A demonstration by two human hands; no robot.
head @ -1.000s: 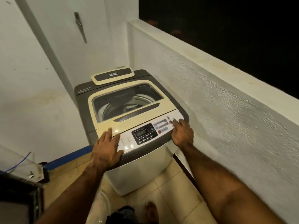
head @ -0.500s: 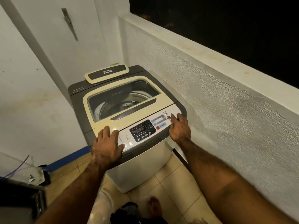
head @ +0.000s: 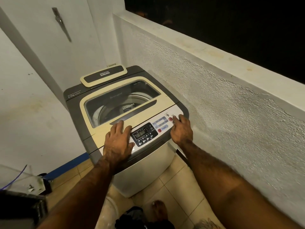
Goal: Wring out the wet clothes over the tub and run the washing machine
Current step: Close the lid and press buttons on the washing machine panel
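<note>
Washing machine (head: 165,103) stands against right wall, lid closed. Our left hand (head: 118,142) lies flat, fingers straight, on near lid edge. Right hand (head: 181,131) puts fingertip at buttons (head: 170,119), right end of panel (head: 143,134). We judge machine heavy, rigid; buttons want light press, no gripping.
</note>
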